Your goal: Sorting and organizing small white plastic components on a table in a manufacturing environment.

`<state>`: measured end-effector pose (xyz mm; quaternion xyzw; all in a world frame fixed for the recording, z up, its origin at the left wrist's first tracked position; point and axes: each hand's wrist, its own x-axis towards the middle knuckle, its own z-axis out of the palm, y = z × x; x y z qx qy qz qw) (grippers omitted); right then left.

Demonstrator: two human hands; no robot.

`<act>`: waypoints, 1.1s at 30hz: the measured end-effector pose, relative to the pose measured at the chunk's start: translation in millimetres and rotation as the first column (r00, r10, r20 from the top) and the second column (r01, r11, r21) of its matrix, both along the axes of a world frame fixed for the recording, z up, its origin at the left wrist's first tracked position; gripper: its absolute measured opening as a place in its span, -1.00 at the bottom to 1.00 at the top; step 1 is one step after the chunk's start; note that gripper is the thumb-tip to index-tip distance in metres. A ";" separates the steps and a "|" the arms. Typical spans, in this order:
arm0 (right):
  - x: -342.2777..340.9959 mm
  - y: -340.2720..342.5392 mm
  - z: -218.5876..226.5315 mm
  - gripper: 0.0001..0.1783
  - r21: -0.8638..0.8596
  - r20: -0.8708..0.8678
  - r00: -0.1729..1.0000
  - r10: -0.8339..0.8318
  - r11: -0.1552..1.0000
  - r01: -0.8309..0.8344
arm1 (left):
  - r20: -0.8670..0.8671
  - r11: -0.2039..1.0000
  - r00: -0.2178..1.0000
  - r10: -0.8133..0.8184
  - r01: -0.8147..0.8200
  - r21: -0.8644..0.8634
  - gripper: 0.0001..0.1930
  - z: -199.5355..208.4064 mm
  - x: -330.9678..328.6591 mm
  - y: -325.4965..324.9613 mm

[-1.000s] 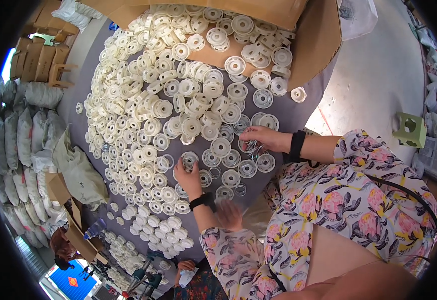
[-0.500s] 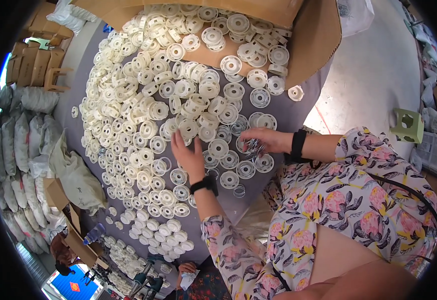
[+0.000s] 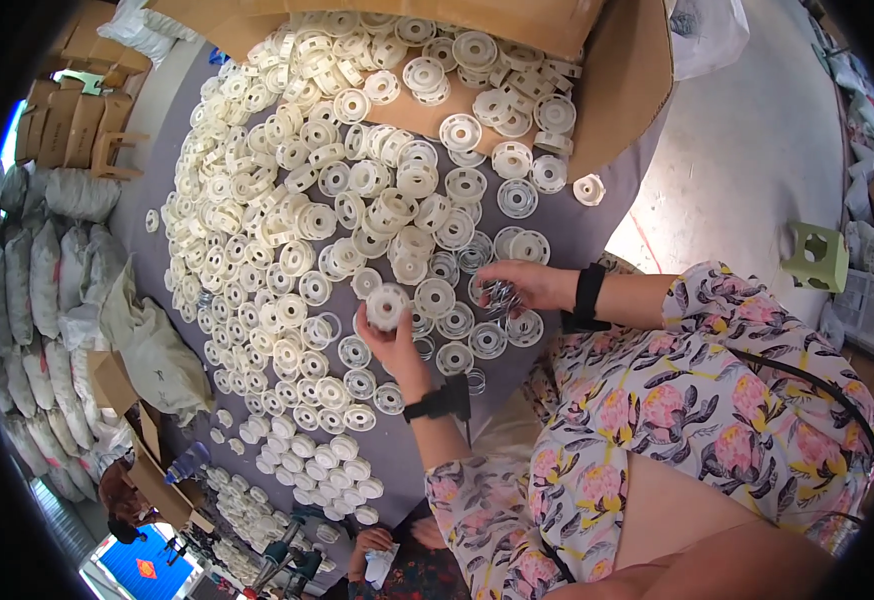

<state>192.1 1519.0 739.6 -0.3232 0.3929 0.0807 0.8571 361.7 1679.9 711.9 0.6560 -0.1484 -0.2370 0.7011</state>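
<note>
My left hand grips a round white plastic wheel-like part between thumb and fingers, lifted over the pile. To the right, my right hand is closed around a bunch of shiny metal wire coils. Between and below the hands lie white flanged wheels, several with metal coils seated in them. One loose metal coil rests near the table's front edge. Black bands circle both wrists.
A big heap of cream-white wheels covers the grey table, spilling from a cardboard box at the far side. White capped parts stand grouped at the near left. Another person's hand is at the bottom. Stacked sacks line the left.
My left hand has picked a white wheel off the pile and drawn it back toward me. My right hand stays nearly in place with the metal coils.
</note>
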 end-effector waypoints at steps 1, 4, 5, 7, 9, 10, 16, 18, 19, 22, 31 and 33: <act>-1.1 -0.6 1.3 -0.69 -0.002 -0.003 1.000 -0.007 1.000 0.007 | -0.075 0.998 0.997 0.034 -0.037 -0.040 -0.45 -1.6 -4.5 13.7; -7.8 -6.9 -2.8 -0.69 -0.004 0.019 0.999 0.048 0.999 -0.048 | 0.057 0.979 0.984 0.171 -0.176 0.102 -0.50 0.0 -39.4 52.0; -10.7 -7.3 -6.4 -0.71 0.053 0.008 0.999 0.040 0.998 -0.040 | 0.285 0.922 0.933 0.220 -0.294 0.252 -0.52 1.8 -54.5 64.6; 1.2 11.9 -1.4 -0.73 0.110 -0.006 0.995 0.097 0.989 -0.096 | 0.524 0.825 0.836 0.160 -0.405 0.394 -0.54 -12.2 -87.1 114.3; 1.9 19.4 -1.9 -0.74 0.144 -0.028 0.996 0.087 0.986 -0.082 | 0.697 0.731 0.717 -0.005 -0.473 0.492 -0.56 -40.4 -104.6 135.3; 3.7 23.5 -6.3 -0.76 0.155 -0.020 0.997 0.072 0.986 -0.068 | 0.679 0.701 0.717 -0.159 -0.402 0.589 -0.57 -46.9 -108.7 137.4; 14.8 35.6 -20.4 -0.77 0.227 -0.017 0.998 0.059 0.972 -0.054 | 0.660 0.625 0.721 -0.210 -0.420 0.658 -0.54 -35.3 -130.7 134.1; 23.2 50.8 -19.7 -0.77 0.183 -0.051 0.999 0.015 0.983 -0.006 | 0.644 0.678 0.764 -0.047 -0.449 0.582 -0.53 -15.6 -133.1 120.9; 15.8 43.1 -23.0 -0.77 0.168 -0.051 0.998 -0.033 0.985 0.041 | 0.393 0.880 0.918 0.059 -0.234 0.414 -0.53 -11.0 -132.9 88.5; 23.6 67.7 -22.5 -0.75 0.198 -0.021 1.000 -0.015 0.980 0.018 | 0.184 0.969 0.982 0.026 -0.070 0.237 -0.54 -5.5 -140.4 77.8; 24.4 63.9 -13.2 -0.71 0.047 -0.146 0.985 0.096 0.995 -0.090 | -0.281 0.889 0.846 0.453 -0.450 0.078 -0.67 -16.1 -142.4 108.2; 22.5 63.4 -10.8 -0.72 0.065 -0.152 0.982 0.113 0.992 -0.104 | -0.238 0.845 0.811 0.534 -0.513 0.149 -0.67 -44.4 -128.3 122.7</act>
